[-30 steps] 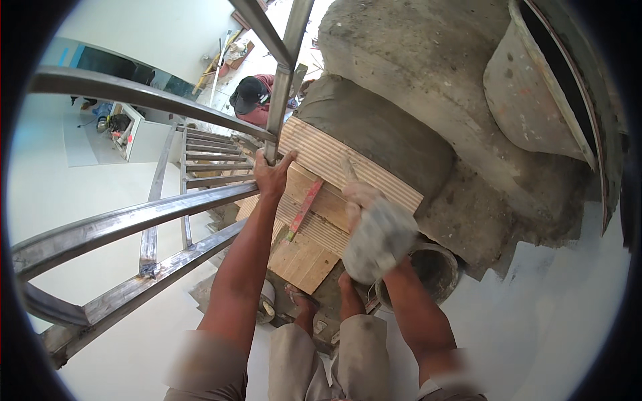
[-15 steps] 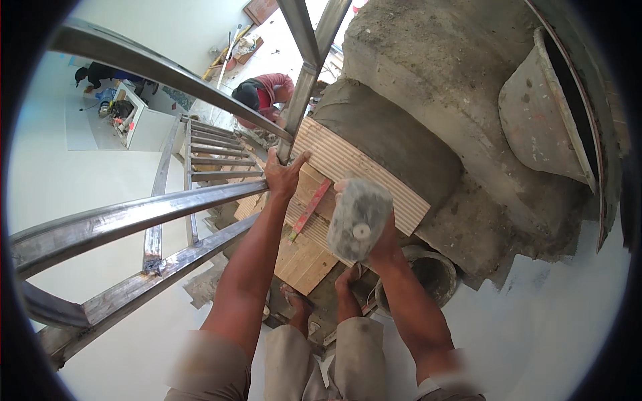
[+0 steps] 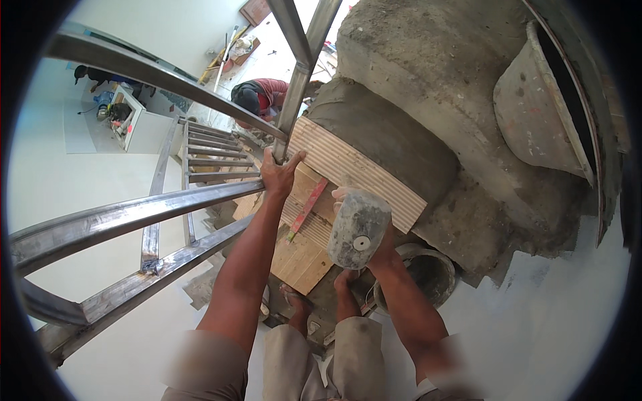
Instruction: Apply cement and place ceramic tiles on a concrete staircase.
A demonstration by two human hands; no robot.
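Observation:
My left hand (image 3: 278, 175) grips the upright steel railing post (image 3: 290, 107), thumb and fingers around it just above a curved steel rail (image 3: 134, 212). My right hand (image 3: 340, 196) holds a grey, cement-smeared flat tool (image 3: 358, 224) with a pale round disc on its face; most of that hand is hidden behind it. Below both hands lie ribbed beige tiles (image 3: 358, 174) and plain wood-coloured boards (image 3: 301, 267), with a red straight bar (image 3: 309, 206) across them. My feet in sandals (image 3: 297, 301) stand at the lower edge of these boards.
Another person (image 3: 257, 97) in red crouches beyond the railing; a second (image 3: 90, 77) is at far left. Rough concrete (image 3: 408, 60) with fresh grey mortar (image 3: 381, 130) rises at right. A bucket (image 3: 438, 274) stands beside my right arm; a curved grey container (image 3: 528, 113) is at upper right.
The tool in my right hand has moved left and up since a second ago and turned slightly. My left hand stays on the post. The view has shifted a little.

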